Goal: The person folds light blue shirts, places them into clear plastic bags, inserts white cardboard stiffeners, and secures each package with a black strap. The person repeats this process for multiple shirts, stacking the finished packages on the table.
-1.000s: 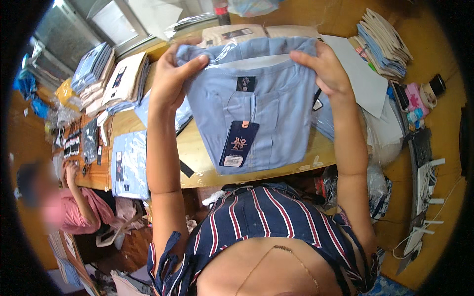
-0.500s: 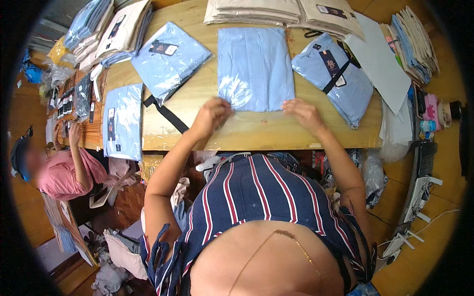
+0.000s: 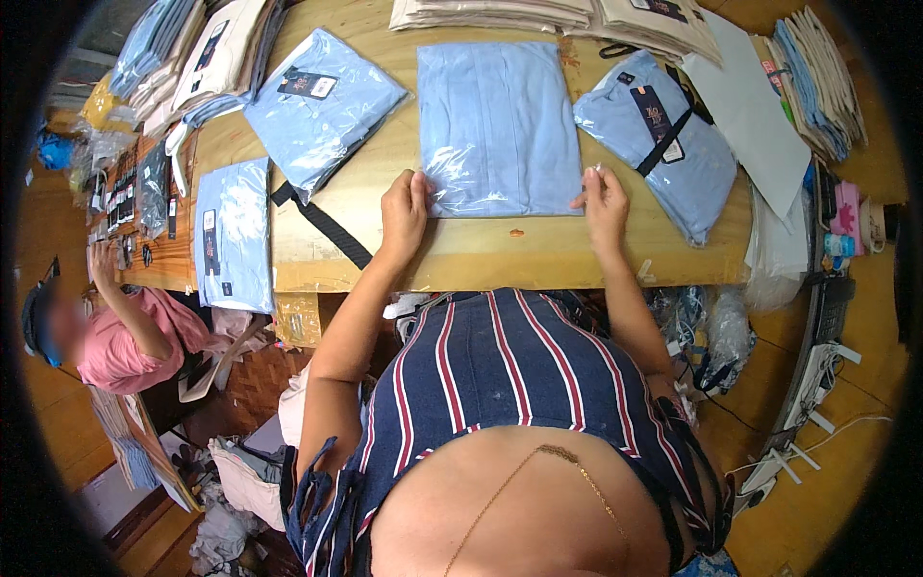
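Note:
A folded light-blue shirt [image 3: 498,130] in a clear plastic bag lies flat on the wooden table in front of me, its plain side up. At its lower left corner, my left hand [image 3: 405,210] is closed with the fingers curled in, pinching the bag's edge. My right hand [image 3: 605,202] pinches the lower right corner between thumb and fingers. Another bagged blue shirt [image 3: 322,115] with a dark tag sits tilted to the left, and a bagged shirt [image 3: 663,144] with a black strap across it lies to the right.
A smaller bagged blue garment [image 3: 233,236] lies at the table's left end, near a black strap [image 3: 327,229]. Stacks of beige packages [image 3: 490,13] stand along the far edge. White card [image 3: 755,125] lies at right. A co-worker in a pink top [image 3: 139,337] sits at left.
Both hands have moved outward to the sides of the bagged shirt's lower corners. The loose plastic along its near edge no longer shows. The co-worker's arm has shifted left.

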The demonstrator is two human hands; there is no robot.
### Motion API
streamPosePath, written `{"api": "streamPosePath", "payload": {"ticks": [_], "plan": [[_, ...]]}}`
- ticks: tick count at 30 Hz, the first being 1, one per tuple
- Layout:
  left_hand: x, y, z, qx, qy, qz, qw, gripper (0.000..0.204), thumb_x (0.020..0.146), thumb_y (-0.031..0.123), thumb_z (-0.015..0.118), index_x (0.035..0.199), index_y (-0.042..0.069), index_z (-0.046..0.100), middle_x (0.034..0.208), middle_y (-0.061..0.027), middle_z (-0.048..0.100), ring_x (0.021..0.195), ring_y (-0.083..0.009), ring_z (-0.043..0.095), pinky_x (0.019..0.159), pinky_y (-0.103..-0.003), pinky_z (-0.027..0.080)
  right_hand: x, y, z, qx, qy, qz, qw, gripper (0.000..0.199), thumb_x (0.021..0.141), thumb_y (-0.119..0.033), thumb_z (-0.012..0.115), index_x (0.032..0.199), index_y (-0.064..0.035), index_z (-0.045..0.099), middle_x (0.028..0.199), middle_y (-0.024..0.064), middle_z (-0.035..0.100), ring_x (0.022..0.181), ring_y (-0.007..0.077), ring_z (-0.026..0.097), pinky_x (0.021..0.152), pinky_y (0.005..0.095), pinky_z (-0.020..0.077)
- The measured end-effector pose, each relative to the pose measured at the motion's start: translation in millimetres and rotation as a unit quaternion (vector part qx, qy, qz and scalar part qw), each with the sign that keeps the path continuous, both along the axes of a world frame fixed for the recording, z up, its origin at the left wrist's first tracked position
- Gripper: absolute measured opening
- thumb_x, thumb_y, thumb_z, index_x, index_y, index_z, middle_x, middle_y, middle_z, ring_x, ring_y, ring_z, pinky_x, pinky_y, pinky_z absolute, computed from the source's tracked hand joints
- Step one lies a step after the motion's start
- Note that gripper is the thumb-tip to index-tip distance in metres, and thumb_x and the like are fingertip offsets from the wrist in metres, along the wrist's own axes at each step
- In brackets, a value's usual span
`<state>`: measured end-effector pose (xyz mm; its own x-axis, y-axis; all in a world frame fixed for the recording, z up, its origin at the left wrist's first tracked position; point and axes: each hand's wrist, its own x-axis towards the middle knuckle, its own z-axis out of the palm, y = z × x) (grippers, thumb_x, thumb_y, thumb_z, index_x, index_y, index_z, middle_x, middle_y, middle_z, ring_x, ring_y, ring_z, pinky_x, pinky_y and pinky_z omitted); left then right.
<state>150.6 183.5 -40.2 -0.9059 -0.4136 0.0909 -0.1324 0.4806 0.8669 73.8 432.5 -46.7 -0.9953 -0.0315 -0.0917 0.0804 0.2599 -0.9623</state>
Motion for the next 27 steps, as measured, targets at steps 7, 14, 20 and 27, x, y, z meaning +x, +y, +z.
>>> {"api": "streamPosePath", "payload": {"ticks": [7,14,20,27], "plan": [[-12,8,-5,-0.186,-0.053,0.086,0.977,0.026,0.083,0.018,0.044,0.065,-0.001,0.045,0.054,-0.0182,0.050,0.049,-0.0340,0.049,0.047,-0.040,0.038,-17,-25,3,0.436,0.135,-0.036,0.889,0.020,0.081,-0.026,0.044,0.079,-0.0076,0.053,0.080,0.0117,0.055,0.065,0.0302,0.055,0.055,0.0438,0.0415],[-9,11,1,-0.336,-0.101,0.062,0.934,0.014,0.078,0.018,0.050,0.089,0.009,0.052,0.089,-0.0139,0.051,0.080,-0.0282,0.051,0.063,-0.036,0.039,-16,-27,5,0.534,0.236,-0.039,0.810,0.015,0.077,-0.020,0.049,0.088,-0.0161,0.057,0.085,0.0063,0.048,0.081,0.0258,0.048,0.067,0.0398,0.0364],[-6,0,-15,-0.429,-0.058,0.031,0.901,0.037,0.078,0.026,0.049,0.114,0.033,0.046,0.125,-0.0056,0.034,0.115,-0.0285,0.029,0.089,-0.050,0.021,-10,-23,2,0.487,0.214,-0.008,0.847,0.035,0.074,-0.013,0.050,0.104,-0.0301,0.054,0.088,0.0053,0.045,0.084,0.0230,0.043,0.072,0.0389,0.0319],[-9,4,0,-0.362,-0.026,0.053,0.930,0.040,0.084,0.024,0.038,0.123,0.017,0.036,0.132,-0.0067,0.026,0.123,-0.0269,0.019,0.095,-0.051,0.011,-14,-24,21,0.441,0.324,0.028,0.836,0.038,0.075,-0.011,0.049,0.113,-0.0165,0.047,0.111,0.0078,0.044,0.104,0.0263,0.039,0.084,0.0421,0.0301]]}}
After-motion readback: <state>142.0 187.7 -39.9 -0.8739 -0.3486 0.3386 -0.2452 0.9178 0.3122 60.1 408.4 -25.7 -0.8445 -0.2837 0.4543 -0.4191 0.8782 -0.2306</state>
